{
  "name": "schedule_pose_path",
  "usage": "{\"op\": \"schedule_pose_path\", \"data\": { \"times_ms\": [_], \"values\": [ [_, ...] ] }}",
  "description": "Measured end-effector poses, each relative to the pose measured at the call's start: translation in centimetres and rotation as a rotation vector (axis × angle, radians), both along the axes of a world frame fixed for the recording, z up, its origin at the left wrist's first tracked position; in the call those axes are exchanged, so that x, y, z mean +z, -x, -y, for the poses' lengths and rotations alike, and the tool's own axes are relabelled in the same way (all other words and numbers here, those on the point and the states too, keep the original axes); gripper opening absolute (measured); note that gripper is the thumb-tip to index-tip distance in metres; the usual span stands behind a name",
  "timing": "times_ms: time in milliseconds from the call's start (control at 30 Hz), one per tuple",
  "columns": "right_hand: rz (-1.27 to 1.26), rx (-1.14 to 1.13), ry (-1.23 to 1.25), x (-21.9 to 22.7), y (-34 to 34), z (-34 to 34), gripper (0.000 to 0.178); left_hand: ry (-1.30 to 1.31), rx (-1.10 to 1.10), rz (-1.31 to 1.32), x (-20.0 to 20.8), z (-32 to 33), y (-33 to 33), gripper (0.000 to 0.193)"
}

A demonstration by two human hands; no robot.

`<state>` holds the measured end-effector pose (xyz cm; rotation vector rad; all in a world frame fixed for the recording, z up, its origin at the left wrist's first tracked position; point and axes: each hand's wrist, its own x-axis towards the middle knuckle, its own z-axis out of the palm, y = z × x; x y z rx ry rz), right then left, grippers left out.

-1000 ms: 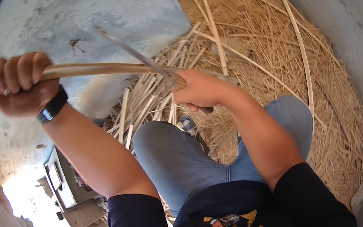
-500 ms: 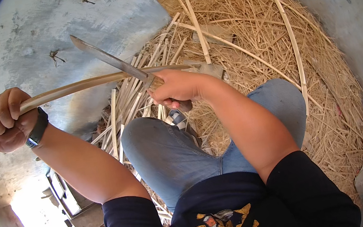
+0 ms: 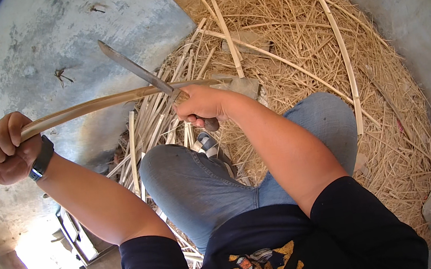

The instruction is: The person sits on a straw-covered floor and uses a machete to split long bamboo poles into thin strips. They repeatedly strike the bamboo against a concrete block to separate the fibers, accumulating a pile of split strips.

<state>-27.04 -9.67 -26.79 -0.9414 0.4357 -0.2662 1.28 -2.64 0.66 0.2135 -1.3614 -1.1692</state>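
Observation:
My left hand is closed around a long bamboo strip near its left end. The strip bows gently across to the right, and its far end lies by a stone block. In my right hand is the wooden handle of a long-bladed knife. Its blade slants up and to the left, crossing the strip just beyond my knuckles. The blade seems to rest against the strip; I cannot tell how deep its edge sits.
Bamboo shavings cover the floor ahead and to the right. Loose split strips lie heaped beyond my left knee, and a long pale strip lies at the right. A blue-grey wall rises at the left.
The knife has shifted slightly and its blade tip now lies a little further right along the view. My left hand has lowered slightly, still around the bamboo strip.

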Motion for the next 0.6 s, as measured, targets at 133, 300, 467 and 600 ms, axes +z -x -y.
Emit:
{"op": "schedule_pose_path", "data": {
  "times_ms": [133,300,467,600],
  "values": [
    [-0.009,0.031,-0.011,-0.52,-0.50,0.08,0.028,-0.007,-0.011,0.005,-0.07,-0.04,-0.14,0.043],
    [0.016,0.040,-0.061,-0.69,-0.62,-0.05,0.021,-0.019,0.000,0.019,-0.01,-0.36,-0.07,0.042],
    [0.031,0.034,-0.068,-0.68,-0.62,-0.03,0.012,-0.018,0.004,0.011,-0.14,-0.35,-0.20,0.043],
    [0.050,0.030,-0.083,-0.90,-0.73,0.03,0.011,-0.020,-0.002,0.016,-0.05,-0.24,-0.02,0.043]
  ]
}}
